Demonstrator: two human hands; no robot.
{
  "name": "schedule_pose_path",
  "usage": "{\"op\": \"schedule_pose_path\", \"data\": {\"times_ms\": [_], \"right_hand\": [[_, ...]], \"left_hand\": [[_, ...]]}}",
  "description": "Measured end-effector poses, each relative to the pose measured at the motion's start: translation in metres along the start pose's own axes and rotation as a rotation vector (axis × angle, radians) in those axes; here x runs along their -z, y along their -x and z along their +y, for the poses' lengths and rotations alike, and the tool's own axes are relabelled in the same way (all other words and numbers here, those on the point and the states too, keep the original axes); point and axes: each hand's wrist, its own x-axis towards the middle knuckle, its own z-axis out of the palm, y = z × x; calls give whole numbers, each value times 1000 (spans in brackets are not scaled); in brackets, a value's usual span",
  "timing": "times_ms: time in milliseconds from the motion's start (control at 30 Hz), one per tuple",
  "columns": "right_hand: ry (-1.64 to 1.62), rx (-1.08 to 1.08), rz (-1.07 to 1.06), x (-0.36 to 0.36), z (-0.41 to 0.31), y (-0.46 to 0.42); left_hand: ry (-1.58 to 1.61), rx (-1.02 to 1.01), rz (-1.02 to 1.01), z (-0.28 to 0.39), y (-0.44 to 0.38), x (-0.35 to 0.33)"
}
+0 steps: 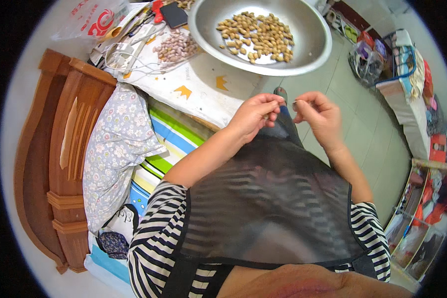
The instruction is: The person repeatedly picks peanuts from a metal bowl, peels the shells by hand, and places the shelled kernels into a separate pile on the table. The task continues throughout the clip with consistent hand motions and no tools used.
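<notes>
My left hand (259,111) is raised over my lap, fingers curled, with a small pale piece showing between the lower fingers, perhaps a peanut. Across a small gap, my right hand (318,115) pinches something small and pale at thumb and fingertip; it is slightly blurred. Beyond both hands a wide metal basin (320,56) holds unshelled peanuts (259,35). Left of the basin, a pile of shelled pinkish peanuts (176,47) lies on the white patterned tabletop (205,83).
A white charging cable (134,59), a black flat object (173,15) and a plastic bag (93,22) crowd the table's far left. A floral pillow (115,149) leans by the wooden headboard (74,123). Bags and a blue-rimmed basket (411,61) stand at the right.
</notes>
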Motion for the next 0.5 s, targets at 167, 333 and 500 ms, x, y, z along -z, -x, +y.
{"op": "schedule_pose_path", "data": {"times_ms": [167,333,500], "right_hand": [[-209,-115,-100,-13,-75,-58],[-261,18,-211,-37,-103,-153],[-255,-5,-207,-83,-109,-271]], "left_hand": [[109,-526,343,43,18,53],[168,-948,523,104,-2,107],[-111,-1192,754,130,-40,128]]}}
